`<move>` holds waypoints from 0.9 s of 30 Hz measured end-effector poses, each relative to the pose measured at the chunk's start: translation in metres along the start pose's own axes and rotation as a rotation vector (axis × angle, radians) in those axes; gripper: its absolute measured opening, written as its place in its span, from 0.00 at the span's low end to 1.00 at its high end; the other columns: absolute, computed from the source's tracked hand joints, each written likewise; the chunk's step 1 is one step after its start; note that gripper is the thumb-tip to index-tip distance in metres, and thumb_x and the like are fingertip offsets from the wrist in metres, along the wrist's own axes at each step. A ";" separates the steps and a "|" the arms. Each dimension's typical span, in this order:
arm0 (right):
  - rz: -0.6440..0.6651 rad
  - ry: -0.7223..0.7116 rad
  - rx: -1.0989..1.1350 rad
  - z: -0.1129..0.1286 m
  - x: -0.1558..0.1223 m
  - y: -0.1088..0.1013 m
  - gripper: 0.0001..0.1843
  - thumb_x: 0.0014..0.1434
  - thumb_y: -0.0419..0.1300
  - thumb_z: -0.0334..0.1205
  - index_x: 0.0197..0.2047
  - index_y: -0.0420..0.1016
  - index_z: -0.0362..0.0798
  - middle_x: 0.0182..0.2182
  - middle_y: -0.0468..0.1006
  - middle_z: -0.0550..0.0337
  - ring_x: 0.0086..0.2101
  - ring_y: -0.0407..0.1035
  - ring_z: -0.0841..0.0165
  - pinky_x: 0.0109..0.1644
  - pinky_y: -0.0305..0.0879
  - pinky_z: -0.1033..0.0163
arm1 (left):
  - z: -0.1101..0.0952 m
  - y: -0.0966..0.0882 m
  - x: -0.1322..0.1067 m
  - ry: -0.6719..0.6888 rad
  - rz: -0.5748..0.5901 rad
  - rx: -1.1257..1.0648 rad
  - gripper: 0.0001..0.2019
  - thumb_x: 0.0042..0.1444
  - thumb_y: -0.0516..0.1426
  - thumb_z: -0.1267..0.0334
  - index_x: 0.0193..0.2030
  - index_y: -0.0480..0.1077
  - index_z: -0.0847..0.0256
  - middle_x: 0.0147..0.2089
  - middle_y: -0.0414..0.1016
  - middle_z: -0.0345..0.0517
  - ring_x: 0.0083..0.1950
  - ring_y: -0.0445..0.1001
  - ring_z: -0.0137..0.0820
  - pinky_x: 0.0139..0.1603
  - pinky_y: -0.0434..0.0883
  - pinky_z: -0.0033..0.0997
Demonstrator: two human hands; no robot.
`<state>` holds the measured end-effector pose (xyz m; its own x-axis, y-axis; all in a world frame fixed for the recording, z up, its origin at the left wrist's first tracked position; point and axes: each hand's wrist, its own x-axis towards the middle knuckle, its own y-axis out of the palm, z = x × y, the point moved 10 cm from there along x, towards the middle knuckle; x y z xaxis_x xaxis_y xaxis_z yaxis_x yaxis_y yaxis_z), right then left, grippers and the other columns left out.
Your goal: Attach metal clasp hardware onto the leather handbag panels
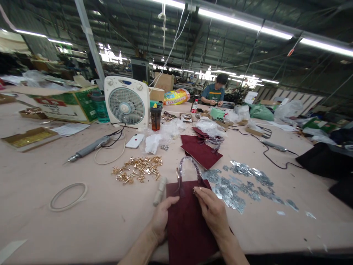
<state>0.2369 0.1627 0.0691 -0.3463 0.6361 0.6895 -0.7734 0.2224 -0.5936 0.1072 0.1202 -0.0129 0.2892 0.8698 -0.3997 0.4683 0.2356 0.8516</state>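
Note:
A dark red handbag point(187, 224) with plastic-wrapped handles point(190, 163) stands at the table's near edge, in front of me. My left hand point(162, 217) grips its left side, thumb on the front face and fingers hidden behind. Near the base of the right handle, the fingertips of my right hand point(211, 206) pinch a small metal fitting against the front; its exact shape is mostly covered. Left of the bag lie a heap of gold-coloured metal fittings point(140, 167) and a pale cloth-like roll point(160, 191). Flat silver metal plates point(228, 191) are scattered to the right.
Electric screwdrivers lie left point(89, 147) and right point(273, 146), with cords. Farther back are a box fan point(127, 103), a phone point(135, 140), a dark cup point(156, 117) and more dark red bag pieces point(197, 147). A tape roll point(68, 197) lies left. A co-worker point(215, 92) sits opposite.

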 end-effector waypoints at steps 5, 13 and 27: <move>0.008 -0.047 -0.052 0.007 -0.003 0.005 0.25 0.72 0.57 0.31 0.66 0.74 0.63 0.48 0.85 0.56 0.46 0.81 0.60 0.50 0.82 0.54 | -0.001 0.001 0.000 0.010 -0.006 0.002 0.21 0.59 0.59 0.66 0.59 0.76 0.70 0.46 0.87 0.57 0.52 0.84 0.50 0.61 0.77 0.48; 0.171 -0.167 -0.185 0.015 -0.016 0.022 0.34 0.70 0.50 0.24 0.75 0.61 0.56 0.55 0.82 0.51 0.51 0.79 0.57 0.55 0.81 0.51 | -0.002 -0.003 0.000 0.035 -0.038 -0.014 0.18 0.59 0.60 0.67 0.54 0.78 0.73 0.45 0.87 0.60 0.52 0.84 0.49 0.61 0.77 0.46; 0.235 -0.164 -0.252 0.011 -0.009 0.027 0.30 0.69 0.51 0.23 0.68 0.73 0.52 0.49 0.85 0.51 0.44 0.82 0.59 0.48 0.81 0.57 | -0.002 -0.007 0.004 0.036 -0.011 -0.007 0.20 0.59 0.61 0.66 0.58 0.75 0.69 0.43 0.87 0.57 0.48 0.86 0.48 0.57 0.79 0.47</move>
<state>0.2135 0.1550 0.0516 -0.5946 0.5692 0.5679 -0.5154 0.2722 -0.8125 0.1034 0.1227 -0.0201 0.2540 0.8820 -0.3969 0.4657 0.2481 0.8494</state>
